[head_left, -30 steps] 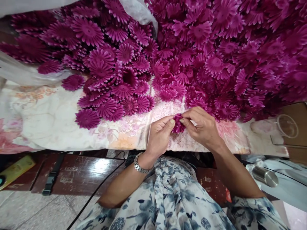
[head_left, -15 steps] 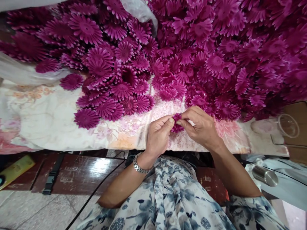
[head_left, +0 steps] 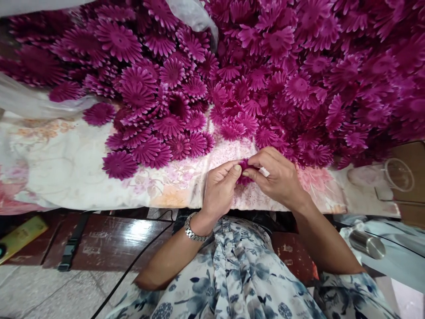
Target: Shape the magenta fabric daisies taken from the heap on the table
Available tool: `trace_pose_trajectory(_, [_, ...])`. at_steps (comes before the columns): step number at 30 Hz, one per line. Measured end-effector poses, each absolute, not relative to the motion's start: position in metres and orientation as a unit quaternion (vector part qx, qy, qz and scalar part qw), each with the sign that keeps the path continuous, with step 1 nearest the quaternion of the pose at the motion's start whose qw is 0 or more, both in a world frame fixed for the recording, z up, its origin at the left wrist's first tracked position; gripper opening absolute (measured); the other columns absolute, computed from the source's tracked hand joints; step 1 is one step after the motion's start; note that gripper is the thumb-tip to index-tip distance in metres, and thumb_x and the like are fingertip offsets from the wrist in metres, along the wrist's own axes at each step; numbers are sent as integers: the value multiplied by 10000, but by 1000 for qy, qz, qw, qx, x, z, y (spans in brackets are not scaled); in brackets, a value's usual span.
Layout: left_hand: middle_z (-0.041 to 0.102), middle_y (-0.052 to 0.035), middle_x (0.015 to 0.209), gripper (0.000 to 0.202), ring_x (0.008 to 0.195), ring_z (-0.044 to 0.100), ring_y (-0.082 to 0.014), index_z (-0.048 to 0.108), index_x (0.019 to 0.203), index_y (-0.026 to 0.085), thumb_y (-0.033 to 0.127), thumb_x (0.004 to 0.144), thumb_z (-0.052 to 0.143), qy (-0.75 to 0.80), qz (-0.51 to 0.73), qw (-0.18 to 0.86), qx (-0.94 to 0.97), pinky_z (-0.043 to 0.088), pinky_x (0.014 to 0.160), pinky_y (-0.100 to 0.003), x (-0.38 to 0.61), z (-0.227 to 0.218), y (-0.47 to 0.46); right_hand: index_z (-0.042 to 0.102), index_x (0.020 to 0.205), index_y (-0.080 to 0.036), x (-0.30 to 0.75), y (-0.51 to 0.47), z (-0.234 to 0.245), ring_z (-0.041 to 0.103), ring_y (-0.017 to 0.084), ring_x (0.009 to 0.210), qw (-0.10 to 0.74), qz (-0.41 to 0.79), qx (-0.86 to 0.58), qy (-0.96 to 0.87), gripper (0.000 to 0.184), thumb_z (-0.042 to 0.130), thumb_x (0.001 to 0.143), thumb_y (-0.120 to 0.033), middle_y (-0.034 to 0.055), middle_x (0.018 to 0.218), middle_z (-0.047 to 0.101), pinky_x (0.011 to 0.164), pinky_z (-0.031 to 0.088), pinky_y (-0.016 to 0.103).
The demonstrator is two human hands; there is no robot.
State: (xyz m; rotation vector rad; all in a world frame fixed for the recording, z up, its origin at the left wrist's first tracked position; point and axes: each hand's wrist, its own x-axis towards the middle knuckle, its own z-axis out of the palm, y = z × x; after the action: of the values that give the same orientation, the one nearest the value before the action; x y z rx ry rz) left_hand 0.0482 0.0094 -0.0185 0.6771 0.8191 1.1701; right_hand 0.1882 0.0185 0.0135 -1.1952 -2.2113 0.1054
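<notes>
Your left hand (head_left: 219,186) and right hand (head_left: 277,177) meet above the near edge of the floral cloth (head_left: 66,168). Both pinch one small purple flower (head_left: 245,180) with closed fingertips. It sits between them, just below the flower pile (head_left: 265,66).

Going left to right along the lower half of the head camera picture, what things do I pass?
In order: yellow flat object → black buckle strap → wristwatch → left hand → small magenta flower, pinched by both hands → right hand → steel cylinder.
</notes>
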Motion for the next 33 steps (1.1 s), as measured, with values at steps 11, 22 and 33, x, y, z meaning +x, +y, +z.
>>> trace_pose_trajectory(11, [635, 10, 646, 208, 600, 516, -84, 738, 855, 173, 354, 780, 667, 363, 525, 710, 296, 427, 623, -210, 48, -18, 10, 594, 1073, -182, 211, 24, 20, 553, 224, 925, 304, -86, -550, -773, 352, 583, 836, -442, 104, 988, 618, 780, 448, 368])
trace_pose_trajectory(22, [521, 25, 565, 242, 545, 422, -69, 671, 674, 133, 366, 712, 727, 365, 520, 719, 282, 356, 538, -196, 48, -15, 10, 613, 767, -177, 199, 29, 15, 555, 141, 661, 293, -73, -476, -826, 146, 537, 880, -230, 19, 675, 640, 659, 443, 273])
trace_pose_trajectory(33, [601, 15, 614, 226, 574, 480, -82, 731, 838, 163, 370, 762, 679, 380, 515, 706, 303, 372, 537, -196, 47, -17, 9, 593, 1158, -164, 215, 29, 26, 547, 268, 1063, 278, -146, -583, -749, 390, 571, 849, -399, 151, 1172, 607, 878, 410, 424])
